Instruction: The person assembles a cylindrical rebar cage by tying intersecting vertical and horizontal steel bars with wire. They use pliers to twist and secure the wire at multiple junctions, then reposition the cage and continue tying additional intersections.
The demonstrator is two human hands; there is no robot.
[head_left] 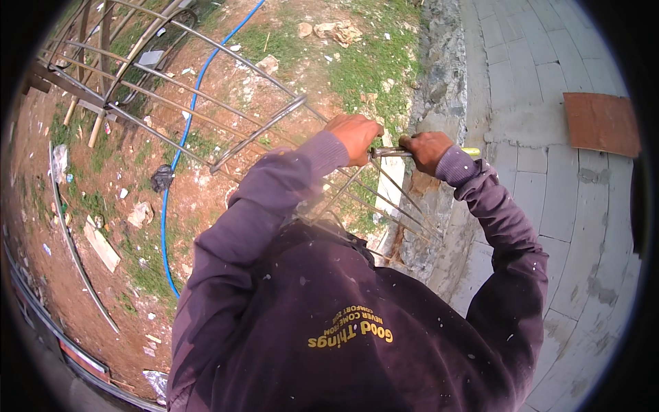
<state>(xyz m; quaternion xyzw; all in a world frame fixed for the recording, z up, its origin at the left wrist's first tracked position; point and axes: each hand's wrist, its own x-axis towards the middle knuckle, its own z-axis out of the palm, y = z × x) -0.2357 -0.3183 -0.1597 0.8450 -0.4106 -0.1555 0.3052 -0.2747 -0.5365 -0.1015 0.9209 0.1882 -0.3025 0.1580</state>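
Observation:
A cage of steel rebar (255, 133) with bent square stirrups runs from the upper left to the block wall beside me. My left hand (354, 139) is closed around a bar of it, fingers mostly hidden behind the knuckles. Close to its right, my right hand (427, 150) grips a steel hand tool that looks like pincers (392, 152). The yellow-green handle end (471, 152) sticks out past my wrist. The tool's metal head meets the rebar near a stirrup corner, right beside my left fingers; its jaws are too small to make out.
A grey block wall (528, 185) with rough mortar along its edge lies to the right, carrying a brown board (601, 124). On the littered dirt and grass at left lie a blue hose (165, 226), a curved rod (71, 237) and a wood scrap (101, 244).

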